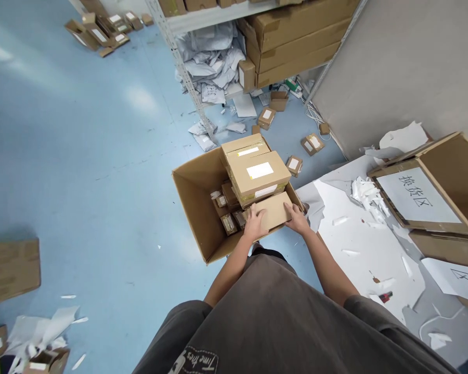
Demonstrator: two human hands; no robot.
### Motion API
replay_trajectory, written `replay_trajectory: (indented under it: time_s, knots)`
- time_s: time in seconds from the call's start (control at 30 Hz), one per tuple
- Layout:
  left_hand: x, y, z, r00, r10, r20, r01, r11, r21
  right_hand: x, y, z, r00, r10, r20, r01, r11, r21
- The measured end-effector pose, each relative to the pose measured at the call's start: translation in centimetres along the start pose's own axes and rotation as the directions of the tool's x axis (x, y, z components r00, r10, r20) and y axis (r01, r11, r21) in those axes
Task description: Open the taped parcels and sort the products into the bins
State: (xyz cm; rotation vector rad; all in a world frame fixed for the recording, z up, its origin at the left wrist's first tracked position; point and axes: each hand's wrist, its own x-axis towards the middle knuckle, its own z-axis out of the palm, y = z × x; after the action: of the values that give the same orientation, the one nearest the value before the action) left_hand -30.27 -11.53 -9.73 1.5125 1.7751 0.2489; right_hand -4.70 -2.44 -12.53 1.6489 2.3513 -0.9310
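Above shiny blue floor (101, 135), holding long tan cardboard box (276, 210) by both ends with half-curled left hand (255, 222) and right hand (297, 219), by near rim of big open brown cardboard carton (195, 213). Keep level, squeeze softly.

The held box (275, 211) is plain tan, the floor (113, 140) blue, the shirt (281, 317) dark grey

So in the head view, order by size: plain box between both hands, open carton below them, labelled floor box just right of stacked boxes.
1. Open carton
2. Plain box
3. Labelled floor box, farther from the camera
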Motion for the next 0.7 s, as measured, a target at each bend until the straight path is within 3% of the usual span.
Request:
replay_trajectory:
  time_s: [0.17,0.33,0.53,0.7]
  knots:
    - [-1.6,-1.6,-0.5,0.998,0.023,-0.052,-0.022,1.000,0.004,-1.1,-2.2,0.0,1.000,-0.012,-0.028,0.012,1.000,-0.001]
    - [-3.1,-3.6,-3.3,0.997,0.037,-0.064,-0.036,0.999,0.008,-1.5,-4.9,0.1,0.994,-0.087,-0.073,0.087,0.996,-0.013]
    - [-6.5,-7.5,-6.9,0.995,-0.028,-0.101,0.024,0.999,-0.045,-1.0,-10.1,1.4,0.980,-0.179,-0.085,0.178,0.984,-0.023]
    - [-10.0,-11.1,-8.6,0.988,-0.073,-0.134,0.062,0.994,-0.089,-0.2,-14.6,2.8,0.958,-0.283,-0.046,0.280,0.959,-0.049]
